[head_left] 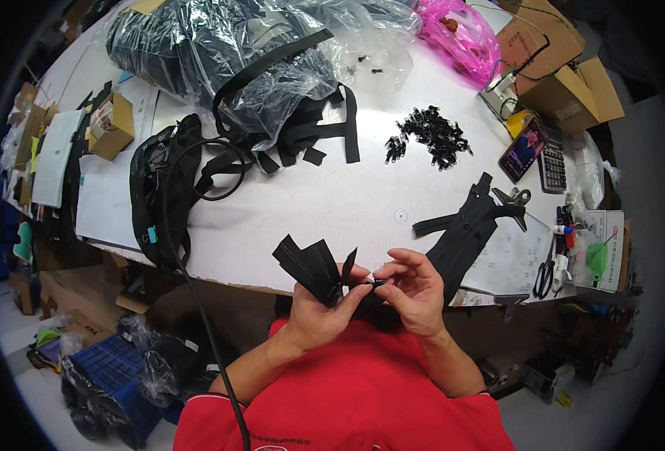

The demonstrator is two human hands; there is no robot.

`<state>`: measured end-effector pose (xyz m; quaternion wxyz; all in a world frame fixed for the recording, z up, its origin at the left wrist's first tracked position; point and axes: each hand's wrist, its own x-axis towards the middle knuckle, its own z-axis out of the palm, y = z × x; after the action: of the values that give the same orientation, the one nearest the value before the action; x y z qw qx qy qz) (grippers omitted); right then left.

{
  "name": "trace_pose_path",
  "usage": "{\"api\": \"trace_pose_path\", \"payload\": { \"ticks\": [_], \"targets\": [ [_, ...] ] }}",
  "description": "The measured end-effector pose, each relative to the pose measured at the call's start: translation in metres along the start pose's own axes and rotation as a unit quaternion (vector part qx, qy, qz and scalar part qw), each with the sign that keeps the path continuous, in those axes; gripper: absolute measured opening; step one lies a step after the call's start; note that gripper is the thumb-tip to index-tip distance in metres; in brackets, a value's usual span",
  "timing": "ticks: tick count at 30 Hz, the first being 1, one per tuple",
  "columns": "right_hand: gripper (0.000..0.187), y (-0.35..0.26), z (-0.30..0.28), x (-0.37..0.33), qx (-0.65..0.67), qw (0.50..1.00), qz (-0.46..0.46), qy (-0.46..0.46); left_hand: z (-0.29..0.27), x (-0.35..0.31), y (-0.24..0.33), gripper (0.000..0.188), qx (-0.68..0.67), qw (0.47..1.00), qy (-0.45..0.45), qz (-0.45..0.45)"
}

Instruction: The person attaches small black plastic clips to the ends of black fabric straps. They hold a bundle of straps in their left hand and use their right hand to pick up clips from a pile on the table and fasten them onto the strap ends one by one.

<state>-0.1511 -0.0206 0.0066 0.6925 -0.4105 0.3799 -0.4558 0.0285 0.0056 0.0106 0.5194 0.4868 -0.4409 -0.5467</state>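
Note:
My left hand (322,310) is closed on a black zipper tape (310,269), whose loose ends fan up above the fingers. Thumb and finger of my right hand (417,299) pinch a small black zipper slider (379,283) at the tape's end; the fingertips partly hide it. Both hands meet just over the table's near edge. Farther off to the right lies a loose pile of black zipper sliders (438,135). Beside my right hand, more black zipper tapes (464,244) lie over the table edge, with a metal tool (514,201) at their far end.
Plastic-wrapped black rolls (197,56) and black straps (321,135) cover the far left. A black cable (197,301) runs down past my left arm. A phone (524,150), calculator (553,167), scissors (544,278) and cardboard boxes (565,98) stand at right. A pink bag (464,45) lies at the back.

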Motion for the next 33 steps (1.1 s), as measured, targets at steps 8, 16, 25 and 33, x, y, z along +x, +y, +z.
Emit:
{"api": "trace_pose_path", "payload": {
  "ticks": [8, 16, 25, 33],
  "targets": [
    [0.047, 0.0, -0.003, -0.002, -0.162, 0.984, -0.076, 0.01, 0.001, 0.0, 0.0, 0.019, -0.009, 1.0, 0.0, -0.009],
    [0.036, -0.016, -0.002, 0.01, -0.444, 0.851, -0.278, -0.026, -0.002, -0.001, -0.006, 0.018, 0.036, 0.999, 0.001, -0.001],
    [0.023, -0.01, 0.017, -0.005, -0.283, 0.951, -0.109, 0.06, 0.0, 0.004, -0.004, 0.017, -0.018, 0.998, -0.01, 0.057],
    [0.006, 0.003, 0.013, -0.007, -0.012, 0.993, 0.109, 0.04, 0.001, 0.006, -0.007, 0.016, -0.052, 0.998, -0.013, 0.033]
  ]
}}
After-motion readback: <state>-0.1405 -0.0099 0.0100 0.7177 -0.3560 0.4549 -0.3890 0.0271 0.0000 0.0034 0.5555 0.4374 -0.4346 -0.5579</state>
